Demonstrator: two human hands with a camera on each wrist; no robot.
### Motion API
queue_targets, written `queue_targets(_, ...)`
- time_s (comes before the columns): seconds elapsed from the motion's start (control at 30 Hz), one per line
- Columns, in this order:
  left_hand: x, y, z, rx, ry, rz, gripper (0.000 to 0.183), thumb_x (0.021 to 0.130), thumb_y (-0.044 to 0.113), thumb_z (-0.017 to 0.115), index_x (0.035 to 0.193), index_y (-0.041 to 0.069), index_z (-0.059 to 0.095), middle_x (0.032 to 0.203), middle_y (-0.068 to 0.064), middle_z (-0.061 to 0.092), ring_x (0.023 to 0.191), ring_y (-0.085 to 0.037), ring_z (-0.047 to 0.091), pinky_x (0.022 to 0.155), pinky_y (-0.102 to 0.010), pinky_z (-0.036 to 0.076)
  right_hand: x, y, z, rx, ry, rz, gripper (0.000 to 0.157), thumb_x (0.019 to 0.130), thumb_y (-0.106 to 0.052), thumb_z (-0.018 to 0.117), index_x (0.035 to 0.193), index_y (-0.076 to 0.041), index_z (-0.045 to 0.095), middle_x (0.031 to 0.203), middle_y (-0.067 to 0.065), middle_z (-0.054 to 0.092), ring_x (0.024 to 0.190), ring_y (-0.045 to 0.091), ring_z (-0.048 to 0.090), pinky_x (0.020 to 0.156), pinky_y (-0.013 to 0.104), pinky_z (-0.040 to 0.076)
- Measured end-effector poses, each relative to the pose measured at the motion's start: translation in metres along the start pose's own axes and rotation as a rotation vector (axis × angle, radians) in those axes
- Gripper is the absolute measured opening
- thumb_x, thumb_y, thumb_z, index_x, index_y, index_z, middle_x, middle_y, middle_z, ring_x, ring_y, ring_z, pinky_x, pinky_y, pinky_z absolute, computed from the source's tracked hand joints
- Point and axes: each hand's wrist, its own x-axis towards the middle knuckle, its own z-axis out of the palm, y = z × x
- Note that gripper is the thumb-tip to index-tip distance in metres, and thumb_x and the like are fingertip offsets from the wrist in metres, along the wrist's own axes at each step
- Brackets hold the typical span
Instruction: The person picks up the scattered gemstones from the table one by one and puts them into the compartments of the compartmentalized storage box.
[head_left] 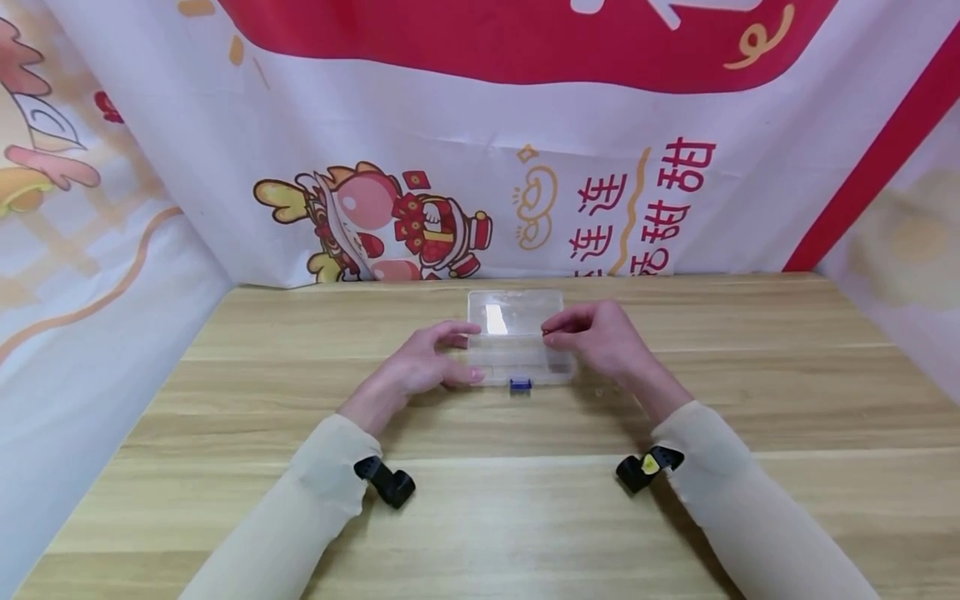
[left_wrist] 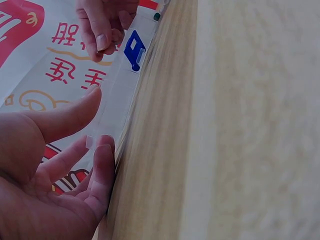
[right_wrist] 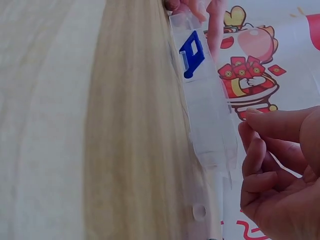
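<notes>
A clear plastic compartment box (head_left: 504,354) lies on the table with its lid (head_left: 517,310) raised at the back and a blue latch (head_left: 520,384) at the front. Around its left end, my left hand (head_left: 427,358) holds it, thumb at the front corner and fingers farther back. My right hand (head_left: 603,337) is over the box's right side, thumb and forefinger pinched together on a small dark reddish piece (head_left: 546,333), mostly hidden by the fingertips. In the left wrist view, a small green spot (left_wrist: 156,16) shows at the box's far end.
A small clear round piece (right_wrist: 199,212) lies on the wooden table (head_left: 517,517) just right of the box. Printed cloth (head_left: 450,108) hangs behind the table and along both sides. Black wrist camera mounts (head_left: 393,485) sit on both sleeves.
</notes>
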Motion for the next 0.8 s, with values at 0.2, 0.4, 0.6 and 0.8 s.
queue_targets(0.2,0.0001,0.0022,0.0010,-0.004,0.004,-0.011,0.064,0.090,0.021,0.085,0.147,0.033,0.059,0.153,-0.005,0.052,0.121,-0.028,0.059,0.089,-0.032,0.055,0.0005,-0.0004,0.0021,-0.039,-0.001,0.011,0.021,0.097,-0.014,0.078,0.118,-0.014,0.080,0.116,0.007,0.074,0.106,0.024,0.064,0.090,0.035,0.050)
queue_targets(0.4,-0.0007,0.0034,0.0024,0.007,0.003,-0.003,0.062,0.091,0.023,0.085,0.147,0.034,0.060,0.153,-0.005,0.052,0.124,-0.029,0.058,0.092,-0.033,0.055,0.0004,-0.0003,0.0020,-0.050,0.014,0.028,0.020,0.098,-0.014,0.077,0.117,-0.015,0.080,0.118,0.007,0.075,0.107,0.024,0.064,0.090,0.034,0.050)
queue_targets(0.6,0.0008,0.0045,0.0029,0.016,0.002,0.009,0.061,0.091,0.023,0.085,0.146,0.034,0.061,0.152,-0.004,0.053,0.121,-0.028,0.060,0.091,-0.033,0.055,0.0000,0.0002,0.0012,-0.063,0.026,0.019,0.020,0.097,-0.016,0.078,0.117,-0.014,0.081,0.118,0.008,0.075,0.107,0.024,0.063,0.090,0.034,0.049)
queue_targets(0.8,0.0015,0.0011,0.0003,0.056,0.000,0.048,0.064,0.089,0.026,0.087,0.147,0.032,0.062,0.151,-0.005,0.055,0.119,-0.026,0.059,0.086,-0.030,0.055,0.0021,0.0015,0.0044,-0.083,0.008,0.008,0.019,0.096,-0.015,0.079,0.115,-0.014,0.082,0.117,0.008,0.075,0.107,0.025,0.062,0.091,0.035,0.049)
